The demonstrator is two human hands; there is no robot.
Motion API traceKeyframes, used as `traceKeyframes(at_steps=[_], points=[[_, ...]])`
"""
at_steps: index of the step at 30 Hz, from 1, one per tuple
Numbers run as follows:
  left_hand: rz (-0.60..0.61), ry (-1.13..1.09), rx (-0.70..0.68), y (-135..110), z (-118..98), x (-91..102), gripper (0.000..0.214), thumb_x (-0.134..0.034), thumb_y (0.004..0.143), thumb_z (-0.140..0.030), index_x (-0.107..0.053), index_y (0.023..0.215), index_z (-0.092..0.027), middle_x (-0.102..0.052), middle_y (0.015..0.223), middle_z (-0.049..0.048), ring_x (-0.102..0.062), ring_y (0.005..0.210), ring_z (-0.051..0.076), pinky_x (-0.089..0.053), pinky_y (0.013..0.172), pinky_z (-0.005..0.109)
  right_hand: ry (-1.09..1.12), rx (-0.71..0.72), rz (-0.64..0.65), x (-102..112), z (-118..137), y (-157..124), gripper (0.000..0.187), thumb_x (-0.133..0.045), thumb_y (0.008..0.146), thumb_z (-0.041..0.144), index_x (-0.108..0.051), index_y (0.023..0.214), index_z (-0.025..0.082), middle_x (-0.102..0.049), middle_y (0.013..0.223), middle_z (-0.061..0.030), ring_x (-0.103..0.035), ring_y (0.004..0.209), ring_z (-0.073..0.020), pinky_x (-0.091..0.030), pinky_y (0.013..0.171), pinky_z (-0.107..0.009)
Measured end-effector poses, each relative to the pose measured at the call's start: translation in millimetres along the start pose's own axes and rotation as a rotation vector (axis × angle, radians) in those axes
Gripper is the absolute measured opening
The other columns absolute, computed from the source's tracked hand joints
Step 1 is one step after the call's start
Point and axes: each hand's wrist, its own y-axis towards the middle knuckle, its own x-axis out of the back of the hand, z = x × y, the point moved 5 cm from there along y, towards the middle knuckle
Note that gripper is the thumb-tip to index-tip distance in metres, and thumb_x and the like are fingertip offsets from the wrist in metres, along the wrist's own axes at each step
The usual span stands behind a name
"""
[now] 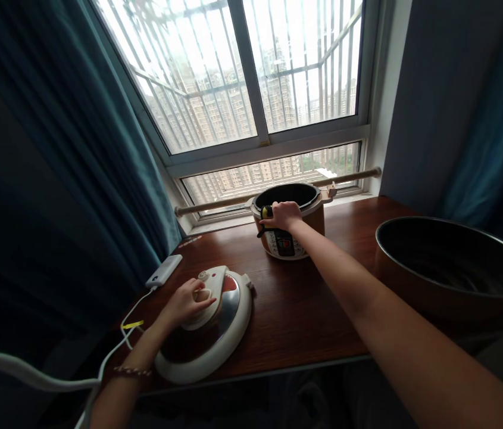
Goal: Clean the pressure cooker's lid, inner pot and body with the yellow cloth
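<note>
A cream and silver electric pressure cooker lid [233, 322] lies on the brown wooden table, near its front edge. My left hand [187, 302] rests on top of it, its fingers curled round the cream handle. Farther back, by the window, stands the open cooker body [316, 223], brown with a control panel [286, 244] and a dark inside. My right hand [284, 215] reaches to the near side of its rim. In that hand is a yellow and black object [266, 213] with a dark curved end; its exact kind cannot be made out.
On the right of the table [336, 322] sits a large dark round pot [452, 262]. A white power strip [164, 271] lies at the left, its white cable [112, 351] running toward the front, with a yellow tie [133, 325] near it. A blue curtain [112, 131] hangs beside the barred window.
</note>
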Motion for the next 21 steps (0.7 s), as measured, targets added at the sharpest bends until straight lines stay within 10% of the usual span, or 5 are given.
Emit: traceKeyframes(at_steps=[21], points=[[-0.048, 0.231, 0.020, -9, -7, 11.2, 0.062, -0.058, 0.065, -0.062, -0.056, 0.111, -0.020, -0.061, 0.111, 0.0111, -0.054, 0.103, 0.030, -0.037, 0.092, 0.042, -0.080, 0.104, -0.035, 42, 16, -82, 0.076, -0.033, 0.067, 0.082, -0.063, 0.082, 0.014, -0.067, 0.077, -0.0137, -0.064, 0.074, -0.0277, -0.039, 0.063, -0.031]])
